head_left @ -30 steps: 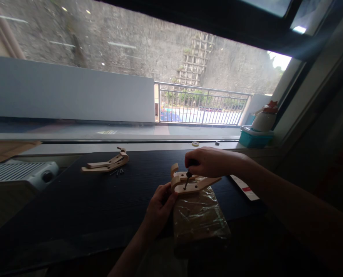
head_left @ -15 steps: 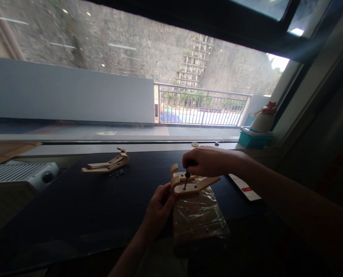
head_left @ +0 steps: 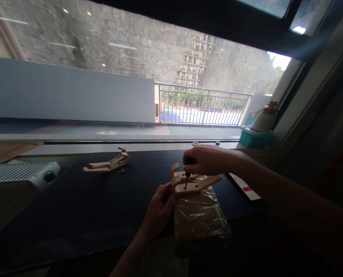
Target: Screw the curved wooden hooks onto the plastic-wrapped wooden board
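Observation:
My right hand (head_left: 198, 159) is closed round the dark handle of a screwdriver (head_left: 186, 180), whose shaft points down. Its tip meets a hole in the nearer wooden hook (head_left: 192, 187), a pale piece with a curled end. My left hand (head_left: 161, 204) grips that hook by its curled end, thumb on the near side. Just behind lies a second wooden hook (head_left: 175, 169), partly hidden by my right hand. Both rest on a board wrapped in clear plastic (head_left: 200, 219), which reaches toward me over the table's front edge.
On the dark table (head_left: 102, 207), two more wooden hooks (head_left: 109, 163) lie at the left beside several screws (head_left: 118, 172). A white card or box (head_left: 246, 187) is under my right forearm. At the window sill stands a teal box (head_left: 256, 137); a radiator (head_left: 27, 175) is at far left.
The view has shifted very slightly. My right hand remains on the screwdriver and my left hand on the hook, with no clear movement of either.

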The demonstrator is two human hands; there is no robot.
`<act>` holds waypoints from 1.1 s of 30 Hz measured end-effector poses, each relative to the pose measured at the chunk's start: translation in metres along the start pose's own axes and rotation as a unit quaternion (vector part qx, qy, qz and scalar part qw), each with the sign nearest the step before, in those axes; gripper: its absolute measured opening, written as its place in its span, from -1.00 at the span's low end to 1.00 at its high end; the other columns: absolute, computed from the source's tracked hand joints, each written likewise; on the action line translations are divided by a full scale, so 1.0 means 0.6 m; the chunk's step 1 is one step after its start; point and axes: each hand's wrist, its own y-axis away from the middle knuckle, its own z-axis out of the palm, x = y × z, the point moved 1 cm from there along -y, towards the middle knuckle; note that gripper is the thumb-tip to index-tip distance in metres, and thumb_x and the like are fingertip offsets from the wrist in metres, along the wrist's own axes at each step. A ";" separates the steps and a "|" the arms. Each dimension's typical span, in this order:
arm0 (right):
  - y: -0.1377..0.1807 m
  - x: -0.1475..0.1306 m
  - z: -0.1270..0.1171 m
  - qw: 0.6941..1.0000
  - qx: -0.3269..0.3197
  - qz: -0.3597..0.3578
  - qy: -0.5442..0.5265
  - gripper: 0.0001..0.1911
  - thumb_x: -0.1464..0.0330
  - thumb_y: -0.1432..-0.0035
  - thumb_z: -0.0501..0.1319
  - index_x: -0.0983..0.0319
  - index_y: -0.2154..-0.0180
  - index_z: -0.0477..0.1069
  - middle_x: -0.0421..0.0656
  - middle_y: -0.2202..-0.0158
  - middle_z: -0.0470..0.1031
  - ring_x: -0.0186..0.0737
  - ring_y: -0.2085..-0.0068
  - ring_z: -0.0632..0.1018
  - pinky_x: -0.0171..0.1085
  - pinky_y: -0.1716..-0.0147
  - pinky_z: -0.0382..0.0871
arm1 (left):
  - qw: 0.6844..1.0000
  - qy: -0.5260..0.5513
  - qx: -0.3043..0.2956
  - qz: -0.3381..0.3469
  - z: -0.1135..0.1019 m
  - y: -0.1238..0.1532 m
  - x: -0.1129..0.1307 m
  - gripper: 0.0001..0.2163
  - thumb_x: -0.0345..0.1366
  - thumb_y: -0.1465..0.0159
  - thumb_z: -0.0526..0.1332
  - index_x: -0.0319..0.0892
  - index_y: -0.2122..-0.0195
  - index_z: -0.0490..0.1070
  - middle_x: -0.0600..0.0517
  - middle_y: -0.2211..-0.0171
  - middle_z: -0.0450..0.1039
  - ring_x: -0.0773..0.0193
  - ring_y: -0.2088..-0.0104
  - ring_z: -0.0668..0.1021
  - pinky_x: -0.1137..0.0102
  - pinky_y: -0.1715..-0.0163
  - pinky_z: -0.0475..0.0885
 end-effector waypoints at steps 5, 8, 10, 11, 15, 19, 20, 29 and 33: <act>0.009 0.005 -0.006 1.000 -0.004 -0.006 -0.021 -0.80 0.32 -0.06 0.10 0.19 0.30 0.46 -0.21 0.41 0.49 -0.37 0.46 0.38 -0.37 0.51 0.10 | 1.000 -0.005 0.008 -0.006 0.000 0.001 0.004 -0.65 -0.12 -0.19 0.15 -0.16 0.04 0.35 0.01 0.25 0.43 0.24 0.24 0.47 0.37 0.23 0.37; 0.008 0.012 0.005 0.999 0.007 -0.002 -0.037 -0.78 0.30 -0.09 0.08 0.22 0.33 0.46 -0.18 0.42 0.48 -0.37 0.47 0.37 -0.37 0.51 0.12 | 1.000 -0.007 0.009 -0.008 0.000 0.001 0.008 -0.65 -0.11 -0.19 0.16 -0.17 0.05 0.36 0.02 0.28 0.43 0.26 0.28 0.46 0.39 0.26 0.37; 0.006 0.014 0.014 0.999 0.023 0.009 -0.036 -0.76 0.26 -0.10 0.07 0.23 0.34 0.45 -0.17 0.43 0.48 -0.37 0.48 0.37 -0.37 0.52 0.12 | 1.000 -0.008 0.005 -0.007 0.001 0.001 0.009 -0.66 -0.11 -0.20 0.15 -0.17 0.06 0.35 0.01 0.26 0.43 0.25 0.26 0.46 0.39 0.26 0.37; 0.005 0.015 0.017 0.999 0.032 0.015 -0.033 -0.75 0.24 -0.11 0.07 0.23 0.34 0.45 -0.16 0.43 0.48 -0.37 0.48 0.37 -0.37 0.52 0.11 | 1.000 -0.009 0.004 -0.007 0.001 0.001 0.009 -0.66 -0.11 -0.20 0.14 -0.17 0.06 0.35 0.01 0.25 0.42 0.24 0.25 0.46 0.39 0.25 0.37; 0.006 0.015 0.017 0.998 0.040 0.031 -0.023 -0.71 0.19 -0.12 0.07 0.23 0.35 0.46 -0.15 0.44 0.49 -0.36 0.48 0.37 -0.36 0.53 0.10 | 1.000 -0.010 0.004 -0.007 0.001 -0.001 0.006 -0.65 -0.11 -0.20 0.14 -0.17 0.05 0.33 0.00 0.23 0.43 0.23 0.22 0.46 0.37 0.23 0.37; 0.015 0.013 0.002 0.999 0.032 0.004 -0.030 -0.73 0.21 -0.10 0.10 0.18 0.25 0.47 -0.20 0.40 0.50 -0.36 0.46 0.39 -0.37 0.51 0.11 | 1.000 -0.004 0.009 -0.003 0.001 -0.002 0.005 -0.64 -0.10 -0.19 0.15 -0.19 0.05 0.33 -0.02 0.22 0.43 0.22 0.20 0.46 0.35 0.20 0.36; 0.016 0.013 -0.001 0.999 0.028 -0.004 -0.033 -0.75 0.25 -0.09 0.10 0.18 0.24 0.47 -0.21 0.40 0.50 -0.36 0.45 0.40 -0.37 0.50 0.12 | 1.000 -0.005 0.009 -0.004 0.001 -0.001 0.006 -0.64 -0.10 -0.19 0.15 -0.20 0.05 0.33 -0.02 0.23 0.42 0.22 0.21 0.46 0.35 0.20 0.36; 0.001 0.015 0.014 1.000 0.009 0.008 -0.026 -0.74 0.23 -0.11 0.07 0.22 0.33 0.45 -0.18 0.45 0.47 -0.37 0.49 0.37 -0.37 0.53 0.10 | 1.000 0.002 0.013 -0.014 0.002 0.000 0.014 -0.65 -0.11 -0.17 0.17 -0.19 0.07 0.36 -0.01 0.23 0.44 0.21 0.20 0.46 0.36 0.21 0.37; 0.001 0.011 0.012 0.999 0.019 0.025 0.004 -0.69 0.17 -0.12 0.06 0.23 0.34 0.45 -0.16 0.45 0.47 -0.35 0.49 0.36 -0.36 0.54 0.08 | 1.000 -0.003 0.008 -0.014 0.001 0.000 0.011 -0.64 -0.10 -0.18 0.15 -0.17 0.06 0.35 0.00 0.24 0.44 0.22 0.22 0.47 0.36 0.21 0.37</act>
